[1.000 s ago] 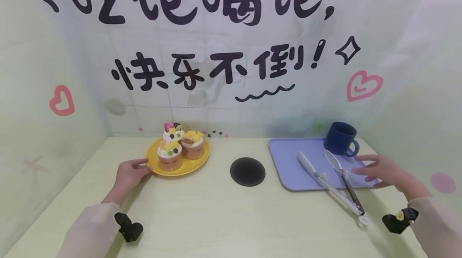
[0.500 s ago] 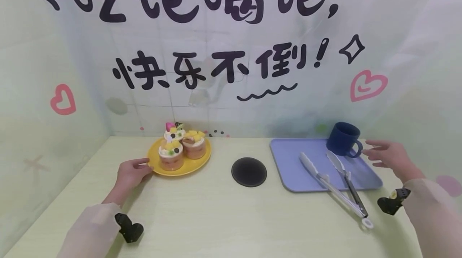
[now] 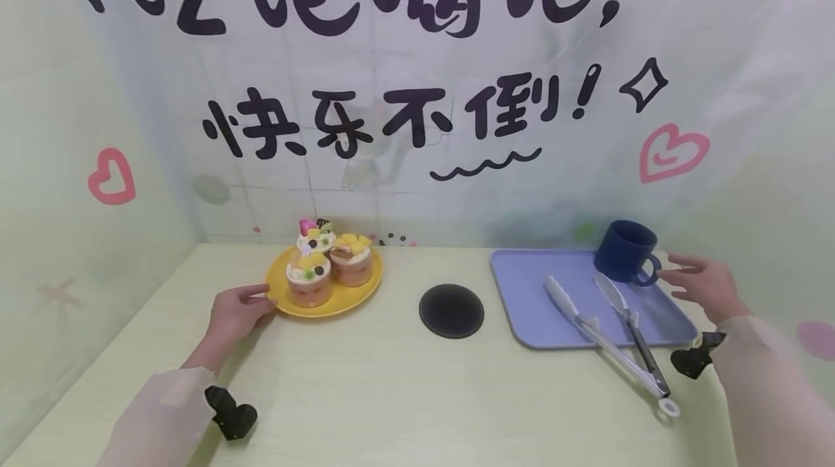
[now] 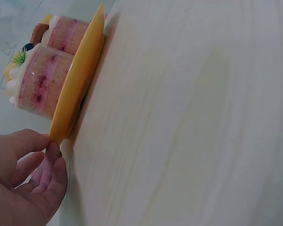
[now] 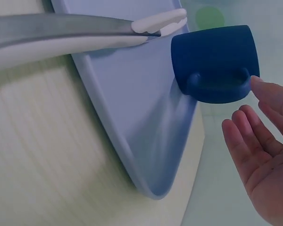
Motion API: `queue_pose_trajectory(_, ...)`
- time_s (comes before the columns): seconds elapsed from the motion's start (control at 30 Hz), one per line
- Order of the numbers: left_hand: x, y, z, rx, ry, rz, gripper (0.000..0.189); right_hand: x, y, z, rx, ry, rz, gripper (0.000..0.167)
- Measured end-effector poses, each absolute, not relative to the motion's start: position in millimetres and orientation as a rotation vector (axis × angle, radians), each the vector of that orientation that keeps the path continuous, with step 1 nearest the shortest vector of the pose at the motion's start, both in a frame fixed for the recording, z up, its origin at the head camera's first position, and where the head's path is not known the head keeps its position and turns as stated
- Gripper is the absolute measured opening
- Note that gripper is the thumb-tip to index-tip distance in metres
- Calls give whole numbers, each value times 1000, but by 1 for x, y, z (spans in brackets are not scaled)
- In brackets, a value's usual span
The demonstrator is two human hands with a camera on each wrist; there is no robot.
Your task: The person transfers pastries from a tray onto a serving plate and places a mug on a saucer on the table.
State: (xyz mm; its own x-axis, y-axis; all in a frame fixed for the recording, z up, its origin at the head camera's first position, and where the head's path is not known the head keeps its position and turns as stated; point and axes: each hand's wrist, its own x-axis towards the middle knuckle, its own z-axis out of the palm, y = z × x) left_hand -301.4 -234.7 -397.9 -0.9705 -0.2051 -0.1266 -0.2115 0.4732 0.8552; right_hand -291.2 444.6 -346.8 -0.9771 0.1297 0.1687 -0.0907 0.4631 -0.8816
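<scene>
At the left, my left hand [image 3: 236, 316] pinches the near-left rim of a yellow plate [image 3: 339, 302] between thumb and fingers. Dessert cups [image 3: 309, 284] topped with cream and fruit stand on that plate; the left wrist view shows their pink layered cake. On the right, my right hand [image 3: 707, 287] is beside the handle of a dark blue mug [image 3: 625, 252], its fingers spread and not around it. In the right wrist view one fingertip [image 5: 257, 80] meets or nearly meets the handle [image 5: 219, 89]. The mug stands upright at the back right of a blue tray [image 3: 531, 307].
Tongs [image 3: 616, 354] lie spread across the tray, their joined end over its front edge on the table [image 3: 365, 394]. A round black coaster [image 3: 451, 311] lies between plate and tray. Behind stands a wall sheet [image 3: 417, 191] with black lettering.
My right hand has moved from over the tray's right edge back to the mug's handle. The left hand stays on the plate. The head view has shifted slightly.
</scene>
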Motion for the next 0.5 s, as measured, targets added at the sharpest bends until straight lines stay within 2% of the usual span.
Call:
queue_pose_trajectory(0.07, -301, -235, -397, -383, 2694, 1559, 52, -292, 443, -348, -42, -2506, 1514, 34)
queue_pose_trajectory(0.17, -301, -235, -397, -386, 2696, 1554, 52, -295, 436, -349, -86, -2572, 1416, 59)
queue_pose_trajectory(0.5, -303, -233, -398, -378, 2697, 1541, 52, -304, 439, -356, -142, -2574, 1429, 57)
